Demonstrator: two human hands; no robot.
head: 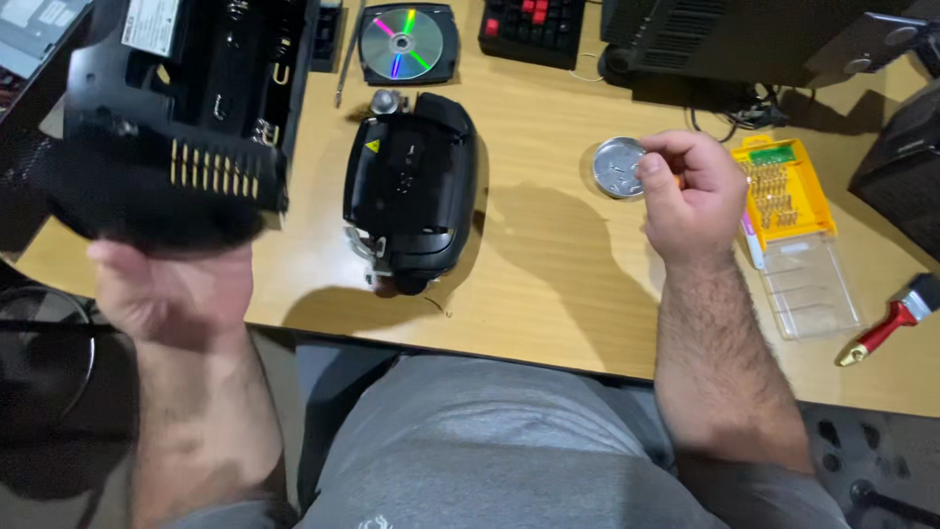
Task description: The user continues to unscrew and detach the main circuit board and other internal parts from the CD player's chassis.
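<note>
the left hand (pixel 171 294) grips a black plastic shell (pixel 181 108) from below, fingers hidden behind it, and holds it up at the table's left edge. the shell is boxy and hollow, with a row of narrow vent slots along one wall, small metal springs and clips inside, and a white label near its top.

the right hand (pixel 690 196) is closed in a loose fist above the table, thumb and fingers pinched together right at the rim of a small round metal dish (pixel 617 167); whether something sits in the pinch cannot be told. the dish is shiny and shallow, with tiny bits inside.

between the hands lies a rounded black device (pixel 409 186), glossy, with a yellow warning sticker. behind it sits a disc (pixel 399 41) with a rainbow sheen in a dark tray. right of the dish is a yellow bit holder (pixel 783 191) with a clear hinged lid. a red-handled brush (pixel 896 318) lies at the far right. the table (pixel 548 284) is pale, smooth wood.
</note>
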